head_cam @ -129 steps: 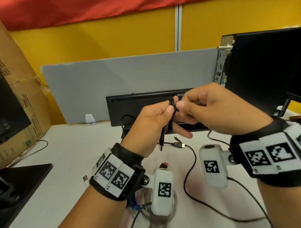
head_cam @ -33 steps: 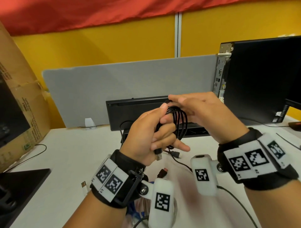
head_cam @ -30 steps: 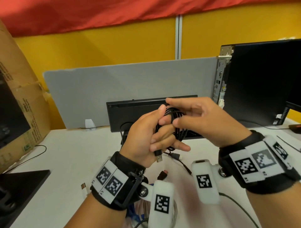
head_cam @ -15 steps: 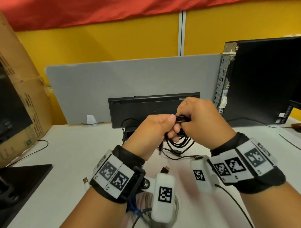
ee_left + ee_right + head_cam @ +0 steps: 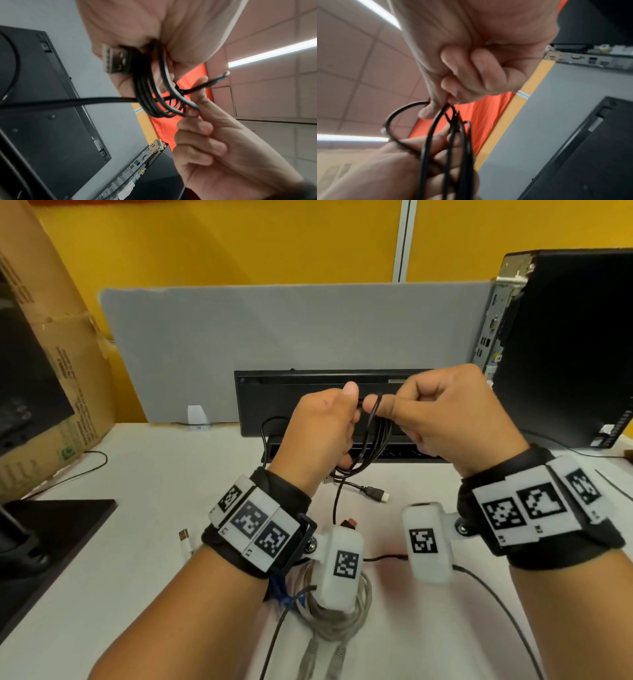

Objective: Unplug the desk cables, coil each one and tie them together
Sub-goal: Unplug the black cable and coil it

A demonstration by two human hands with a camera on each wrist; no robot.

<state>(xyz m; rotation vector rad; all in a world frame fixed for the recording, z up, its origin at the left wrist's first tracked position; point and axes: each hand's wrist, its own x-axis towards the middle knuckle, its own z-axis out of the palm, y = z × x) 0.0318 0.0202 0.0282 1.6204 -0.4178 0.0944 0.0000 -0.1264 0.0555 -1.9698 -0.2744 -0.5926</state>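
Note:
A coil of thin black cable [image 5: 375,440] hangs between both hands above the white desk [image 5: 137,508]. My left hand [image 5: 352,412] grips the coil's top; the left wrist view shows the coil [image 5: 154,94] and its USB plug [image 5: 116,60] under the left palm [image 5: 137,33]. My right hand [image 5: 376,410] pinches a thin black tie [image 5: 205,83] looped round the strands, its bare tip [image 5: 382,130] sticking out. The cable's tail drops to a black plug [image 5: 376,494] lying on the desk.
A grey cable bundle [image 5: 339,611] bound in blue lies under my left wrist, with a white USB plug [image 5: 185,537] beside it. A black keyboard [image 5: 308,392] leans on the grey divider. A PC tower [image 5: 565,347] stands right, a cardboard box [image 5: 44,337] left.
The loose black cable has been wound into a coil. In the last half second the right hand drew back to the right, pinching the tie at the coil's top.

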